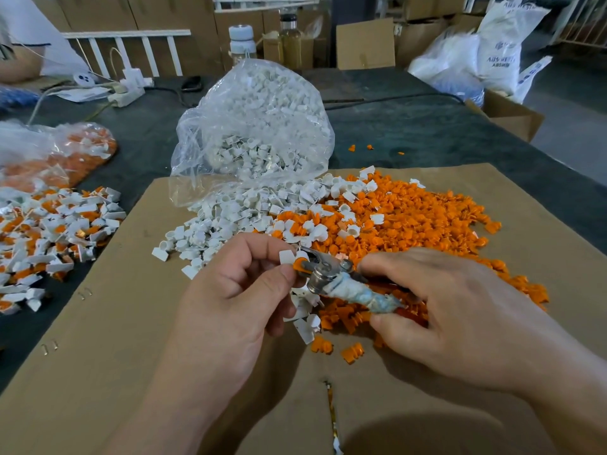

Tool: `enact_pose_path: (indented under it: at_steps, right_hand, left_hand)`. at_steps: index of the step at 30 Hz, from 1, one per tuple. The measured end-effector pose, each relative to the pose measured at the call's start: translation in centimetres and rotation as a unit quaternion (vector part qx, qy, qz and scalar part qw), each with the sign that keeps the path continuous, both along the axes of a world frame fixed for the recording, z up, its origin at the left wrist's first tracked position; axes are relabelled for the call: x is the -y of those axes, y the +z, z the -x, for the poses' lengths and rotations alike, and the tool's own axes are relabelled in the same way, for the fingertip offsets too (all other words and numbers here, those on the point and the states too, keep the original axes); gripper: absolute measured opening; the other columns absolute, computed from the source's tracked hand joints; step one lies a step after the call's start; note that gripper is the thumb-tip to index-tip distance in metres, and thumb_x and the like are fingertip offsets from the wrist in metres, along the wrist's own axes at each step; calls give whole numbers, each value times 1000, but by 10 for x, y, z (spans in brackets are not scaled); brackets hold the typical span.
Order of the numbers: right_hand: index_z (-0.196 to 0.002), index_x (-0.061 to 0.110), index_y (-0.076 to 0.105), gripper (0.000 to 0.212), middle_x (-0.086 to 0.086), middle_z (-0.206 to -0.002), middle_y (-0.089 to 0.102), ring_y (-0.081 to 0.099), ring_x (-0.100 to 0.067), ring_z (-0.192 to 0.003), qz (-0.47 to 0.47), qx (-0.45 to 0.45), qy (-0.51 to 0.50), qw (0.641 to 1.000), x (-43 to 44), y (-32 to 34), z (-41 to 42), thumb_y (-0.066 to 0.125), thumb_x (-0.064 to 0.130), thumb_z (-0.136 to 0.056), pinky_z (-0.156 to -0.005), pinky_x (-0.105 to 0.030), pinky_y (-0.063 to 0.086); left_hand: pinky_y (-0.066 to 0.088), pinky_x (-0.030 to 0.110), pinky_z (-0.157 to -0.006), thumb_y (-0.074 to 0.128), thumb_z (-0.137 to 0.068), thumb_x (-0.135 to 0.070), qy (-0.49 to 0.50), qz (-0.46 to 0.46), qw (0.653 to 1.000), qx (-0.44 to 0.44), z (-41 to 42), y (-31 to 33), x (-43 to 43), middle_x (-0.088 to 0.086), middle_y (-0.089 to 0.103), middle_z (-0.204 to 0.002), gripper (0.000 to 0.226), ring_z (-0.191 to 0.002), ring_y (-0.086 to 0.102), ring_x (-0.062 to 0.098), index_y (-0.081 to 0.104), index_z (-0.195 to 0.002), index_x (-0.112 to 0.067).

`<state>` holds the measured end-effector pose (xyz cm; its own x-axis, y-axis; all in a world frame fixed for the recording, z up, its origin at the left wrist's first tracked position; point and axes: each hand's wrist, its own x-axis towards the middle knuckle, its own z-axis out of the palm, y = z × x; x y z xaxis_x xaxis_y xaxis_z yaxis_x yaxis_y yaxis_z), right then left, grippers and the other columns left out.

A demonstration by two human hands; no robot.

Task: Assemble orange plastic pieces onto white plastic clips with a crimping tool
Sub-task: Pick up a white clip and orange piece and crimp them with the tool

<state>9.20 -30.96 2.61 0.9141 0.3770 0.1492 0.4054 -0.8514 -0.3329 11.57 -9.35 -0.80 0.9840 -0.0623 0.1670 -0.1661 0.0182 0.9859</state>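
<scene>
My left hand (230,290) pinches a white clip (286,256) with an orange piece (299,264) on it, between thumb and fingers. My right hand (460,310) grips the metal crimping tool (331,274) by its tape-wrapped handle. The tool's jaws sit around the orange piece at the clip. A heap of loose orange pieces (420,218) covers the cardboard sheet (131,323) to the right. Loose white clips (230,218) spill from a clear bag (259,126) in the middle.
A pile of joined white-and-orange parts (56,231) lies at the left, beside another bag of parts (65,152). Behind are a power strip (126,93), bottles (242,41), cardboard boxes (364,44) and white sacks (502,50). A person's sleeve (29,34) shows far left.
</scene>
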Motion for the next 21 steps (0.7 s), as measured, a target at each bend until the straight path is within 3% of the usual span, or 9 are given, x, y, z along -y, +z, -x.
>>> enact_pose_path:
  at_steps: [5, 10, 17, 21]
  right_hand:
    - [-115, 36, 59, 47, 21, -88, 59, 54, -4, -83, 15, 11, -4, 1000, -1, -2, -2, 39, 62, -81, -71, -27, 49]
    - [-104, 36, 61, 50, 18, -79, 54, 49, -4, -75, 77, 18, -18, 997, -5, -7, -6, 25, 64, -83, -75, -31, 44]
    - [-76, 32, 57, 49, 10, -68, 52, 51, -9, -66, 94, 31, -61, 993, -11, -9, -4, 20, 64, -76, -50, -23, 33]
    - [-70, 30, 55, 46, 10, -63, 50, 49, -10, -60, 89, 38, -63, 993, -13, -8, -4, 23, 62, -76, -49, -25, 32]
  left_hand:
    - [46, 20, -47, 59, -94, -2, -6, -25, 1000, 8, 0, -3, -2, -6, 63, -62, 33, -54, 59, 12, 71, -81, -29]
    - [47, 22, -48, 60, -96, -3, -25, -46, 998, 29, 2, -4, 0, 0, 68, -71, 33, -57, 59, 12, 71, -84, -32]
    - [47, 21, -48, 60, -95, -5, -16, -42, 998, 34, 3, -4, 3, -6, 65, -67, 32, -57, 60, 10, 70, -84, -33]
    - [47, 21, -47, 60, -95, -4, -16, -30, 999, 32, 4, -3, 2, -7, 63, -64, 32, -56, 59, 10, 70, -83, -33]
